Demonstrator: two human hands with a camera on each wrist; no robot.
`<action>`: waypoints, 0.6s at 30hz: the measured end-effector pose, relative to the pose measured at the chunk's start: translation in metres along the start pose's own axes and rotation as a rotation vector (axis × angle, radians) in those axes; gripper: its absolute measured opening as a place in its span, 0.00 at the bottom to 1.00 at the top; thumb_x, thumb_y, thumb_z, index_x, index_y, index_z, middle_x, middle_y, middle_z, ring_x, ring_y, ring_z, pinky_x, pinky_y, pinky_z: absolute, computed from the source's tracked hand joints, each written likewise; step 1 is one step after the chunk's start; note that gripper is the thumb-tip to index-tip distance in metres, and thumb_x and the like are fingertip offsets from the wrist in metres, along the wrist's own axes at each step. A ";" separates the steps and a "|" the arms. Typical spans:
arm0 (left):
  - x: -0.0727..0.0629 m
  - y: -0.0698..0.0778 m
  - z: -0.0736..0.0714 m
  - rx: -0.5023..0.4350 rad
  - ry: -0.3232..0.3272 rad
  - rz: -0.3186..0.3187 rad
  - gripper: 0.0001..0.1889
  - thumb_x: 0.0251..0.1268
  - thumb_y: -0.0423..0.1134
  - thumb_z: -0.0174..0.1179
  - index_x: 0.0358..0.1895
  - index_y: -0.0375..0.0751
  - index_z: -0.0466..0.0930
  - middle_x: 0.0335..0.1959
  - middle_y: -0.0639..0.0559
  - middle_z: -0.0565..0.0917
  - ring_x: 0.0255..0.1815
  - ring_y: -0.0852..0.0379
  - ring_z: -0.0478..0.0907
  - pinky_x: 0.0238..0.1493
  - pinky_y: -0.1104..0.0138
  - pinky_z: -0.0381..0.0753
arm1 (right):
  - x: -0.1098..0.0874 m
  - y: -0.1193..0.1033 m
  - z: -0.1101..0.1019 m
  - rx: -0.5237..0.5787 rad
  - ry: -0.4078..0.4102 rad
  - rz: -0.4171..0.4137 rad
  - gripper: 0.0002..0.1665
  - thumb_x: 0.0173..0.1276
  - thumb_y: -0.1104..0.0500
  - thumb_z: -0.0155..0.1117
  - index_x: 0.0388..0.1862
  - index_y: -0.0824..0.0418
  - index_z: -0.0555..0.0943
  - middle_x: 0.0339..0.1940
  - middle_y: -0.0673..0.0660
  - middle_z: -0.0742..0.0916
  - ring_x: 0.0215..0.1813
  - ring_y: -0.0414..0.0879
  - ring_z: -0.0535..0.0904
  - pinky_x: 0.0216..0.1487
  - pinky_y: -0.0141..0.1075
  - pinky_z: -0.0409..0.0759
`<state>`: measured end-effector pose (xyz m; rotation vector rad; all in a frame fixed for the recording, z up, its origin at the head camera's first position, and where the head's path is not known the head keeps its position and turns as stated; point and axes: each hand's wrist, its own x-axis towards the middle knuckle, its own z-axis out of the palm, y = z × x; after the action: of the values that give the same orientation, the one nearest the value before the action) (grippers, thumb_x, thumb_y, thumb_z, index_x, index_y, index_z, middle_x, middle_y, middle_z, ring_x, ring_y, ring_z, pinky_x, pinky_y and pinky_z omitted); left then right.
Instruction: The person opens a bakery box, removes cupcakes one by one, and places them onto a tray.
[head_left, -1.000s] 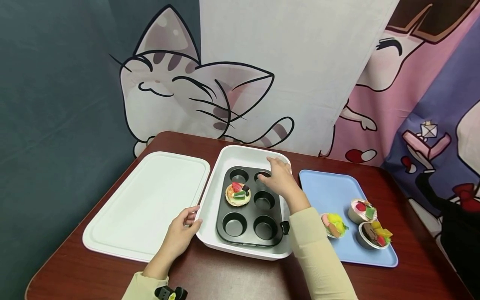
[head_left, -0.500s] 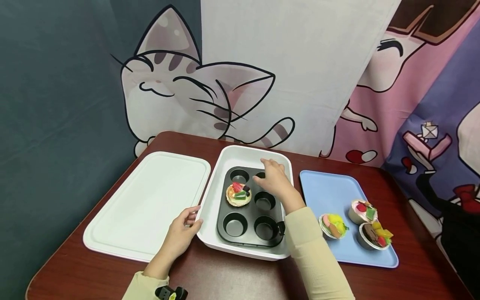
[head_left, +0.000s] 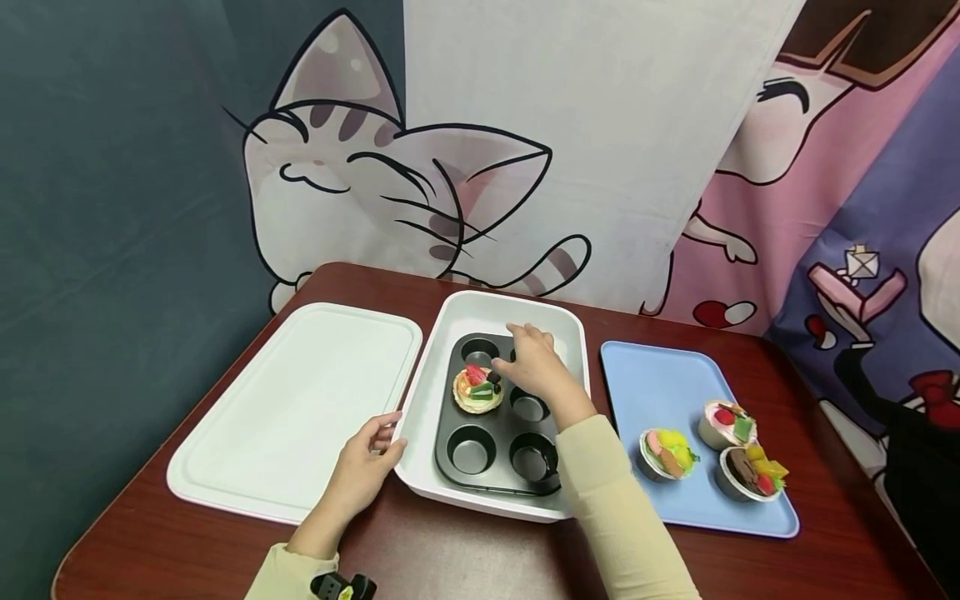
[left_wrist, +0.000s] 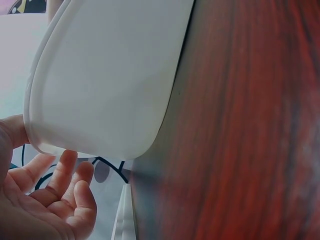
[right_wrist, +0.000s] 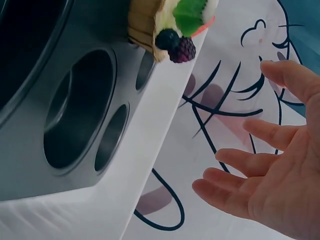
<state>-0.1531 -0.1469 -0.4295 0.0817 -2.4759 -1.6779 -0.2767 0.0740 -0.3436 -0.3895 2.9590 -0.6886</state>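
Note:
A dark muffin tin (head_left: 474, 471) lies inside a white rectangular tub (head_left: 471, 302). One fruit-topped toy tart (head_left: 478, 398) sits in the tin's middle-left cup; its berries and green piece show in the right wrist view as the tart (right_wrist: 145, 22). Above the tin's far right part hovers my right hand (head_left: 531, 362), fingers spread and holding nothing, its thumb near the tart. My left hand (head_left: 362, 467) holds the near left corner of the tub, thumb and fingers on either side of it, as the left wrist view also shows the hand (left_wrist: 50, 200) there.
A flat white board (head_left: 300, 400) lies left of the tub. To the right, a blue tray (head_left: 660, 367) bears a yellow-topped cupcake (head_left: 666, 454), a pink-topped cupcake (head_left: 727, 423) and a chocolate cupcake (head_left: 750, 472). A printed curtain (head_left: 600, 125) hangs behind the brown table (head_left: 435, 558).
My right hand has drifted left and slightly nearer across the tin, toward the tart. The left hand keeps its place at the tub's corner.

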 end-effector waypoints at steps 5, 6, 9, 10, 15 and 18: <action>0.000 -0.001 0.000 0.012 0.000 -0.003 0.19 0.54 0.32 0.58 0.51 0.37 0.72 0.35 0.46 0.76 0.35 0.55 0.73 0.36 0.65 0.71 | 0.002 -0.004 0.007 -0.002 -0.028 -0.005 0.39 0.57 0.48 0.59 0.64 0.61 0.60 0.63 0.66 0.61 0.63 0.60 0.51 0.57 0.50 0.56; 0.000 0.000 0.000 0.014 -0.001 -0.006 0.19 0.54 0.32 0.58 0.51 0.37 0.72 0.35 0.47 0.76 0.35 0.55 0.73 0.36 0.65 0.71 | 0.002 -0.005 0.009 -0.002 -0.031 -0.007 0.38 0.56 0.49 0.60 0.63 0.61 0.61 0.63 0.66 0.61 0.63 0.60 0.51 0.57 0.50 0.56; 0.000 -0.001 0.000 0.018 0.000 -0.006 0.19 0.54 0.32 0.58 0.51 0.37 0.72 0.35 0.46 0.76 0.35 0.55 0.73 0.36 0.65 0.71 | 0.004 -0.006 0.013 -0.009 -0.041 -0.015 0.38 0.56 0.49 0.60 0.63 0.61 0.61 0.63 0.66 0.61 0.63 0.60 0.51 0.57 0.50 0.56; 0.000 -0.001 0.000 0.019 0.000 -0.005 0.19 0.54 0.32 0.58 0.51 0.37 0.72 0.35 0.46 0.76 0.35 0.55 0.73 0.36 0.65 0.71 | 0.004 -0.007 0.015 -0.011 -0.043 -0.017 0.38 0.56 0.49 0.60 0.63 0.61 0.61 0.63 0.66 0.62 0.63 0.60 0.51 0.57 0.50 0.56; 0.000 -0.002 0.001 0.015 -0.001 -0.006 0.19 0.54 0.32 0.58 0.51 0.37 0.72 0.35 0.46 0.77 0.35 0.55 0.74 0.36 0.65 0.71 | 0.004 -0.009 0.020 -0.014 -0.062 -0.016 0.39 0.56 0.49 0.60 0.64 0.61 0.60 0.64 0.65 0.60 0.64 0.63 0.47 0.57 0.52 0.54; 0.000 -0.002 0.001 0.013 -0.002 -0.005 0.19 0.54 0.32 0.58 0.52 0.37 0.72 0.35 0.46 0.76 0.35 0.55 0.74 0.36 0.65 0.71 | 0.004 -0.010 0.023 -0.029 -0.071 -0.016 0.39 0.56 0.48 0.60 0.64 0.61 0.60 0.64 0.65 0.60 0.64 0.64 0.47 0.57 0.53 0.53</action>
<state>-0.1535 -0.1468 -0.4319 0.0883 -2.4907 -1.6648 -0.2751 0.0544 -0.3601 -0.4304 2.9050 -0.6211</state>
